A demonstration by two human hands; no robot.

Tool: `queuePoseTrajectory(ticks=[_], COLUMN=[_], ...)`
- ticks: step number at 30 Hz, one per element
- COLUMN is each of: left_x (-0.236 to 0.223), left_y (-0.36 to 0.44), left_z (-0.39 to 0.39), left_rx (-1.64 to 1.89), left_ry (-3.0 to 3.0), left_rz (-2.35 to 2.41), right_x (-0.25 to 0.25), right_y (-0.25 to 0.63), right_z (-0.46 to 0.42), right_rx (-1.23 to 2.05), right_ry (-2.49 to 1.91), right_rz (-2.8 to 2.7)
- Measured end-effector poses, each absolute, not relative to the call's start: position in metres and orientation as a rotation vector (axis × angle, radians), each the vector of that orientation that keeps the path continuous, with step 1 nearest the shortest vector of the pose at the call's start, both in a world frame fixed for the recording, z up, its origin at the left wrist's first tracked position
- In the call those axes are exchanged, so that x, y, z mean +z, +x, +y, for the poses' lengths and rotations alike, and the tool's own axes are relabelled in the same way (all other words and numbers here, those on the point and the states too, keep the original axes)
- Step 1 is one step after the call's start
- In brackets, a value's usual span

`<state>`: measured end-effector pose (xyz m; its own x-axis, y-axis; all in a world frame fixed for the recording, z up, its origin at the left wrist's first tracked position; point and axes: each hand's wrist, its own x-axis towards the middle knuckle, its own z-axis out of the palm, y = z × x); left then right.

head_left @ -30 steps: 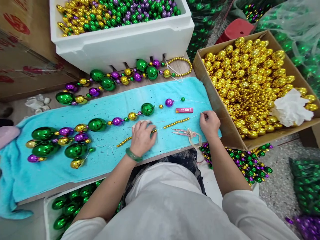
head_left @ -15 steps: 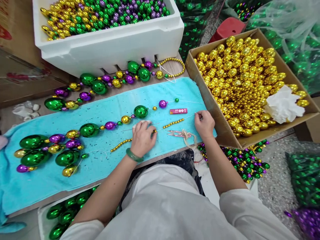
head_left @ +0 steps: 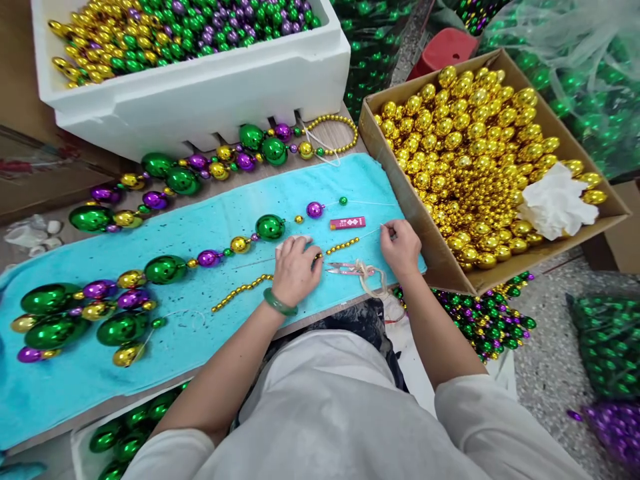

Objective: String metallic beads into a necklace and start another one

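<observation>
My left hand (head_left: 299, 272), with a green bangle at its wrist, is closed over a strand of small gold beads (head_left: 343, 247) on the turquoise towel (head_left: 320, 303). Part of the strand shows on either side of that hand; the middle lies hidden under the fingers. To the right, my right hand (head_left: 401, 247) pinches the thin white string (head_left: 370, 233) that leads out of the beads. Between the hands lie small scissors (head_left: 345, 269) with a pale cloth tie, and a flat pink piece (head_left: 348, 223) with white diamonds. Above runs a garland (head_left: 167, 269) of green, purple and gold balls.
A finished-looking garland (head_left: 183, 180) lies along the white foam box (head_left: 200, 100) of mixed beads. At right stands a cardboard box (head_left: 425, 233) of gold balls with crumpled white paper (head_left: 557, 200). A red stool (head_left: 445, 52) and bagged green balls (head_left: 605, 347) are around.
My left hand has slid right along the gold strand, uncovering more beads on its left. The right hand still pinches the string. The whole view has shifted slightly.
</observation>
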<state>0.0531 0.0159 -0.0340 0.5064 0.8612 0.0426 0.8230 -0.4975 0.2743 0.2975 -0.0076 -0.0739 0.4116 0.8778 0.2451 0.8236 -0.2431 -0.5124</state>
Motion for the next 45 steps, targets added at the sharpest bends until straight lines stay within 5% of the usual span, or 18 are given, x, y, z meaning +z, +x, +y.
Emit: queuePoseTrajectory(ticks=[45], left_x=[-0.025], left_y=[0.073], left_z=[0.017], left_rx=[0.133], left_ry=[2.542], left_rz=[1.49], right_x=[-0.072], right_y=[0.299], right_z=[-0.009], right_rx=[0.236], right_ry=[-2.06], right_rz=[-1.439])
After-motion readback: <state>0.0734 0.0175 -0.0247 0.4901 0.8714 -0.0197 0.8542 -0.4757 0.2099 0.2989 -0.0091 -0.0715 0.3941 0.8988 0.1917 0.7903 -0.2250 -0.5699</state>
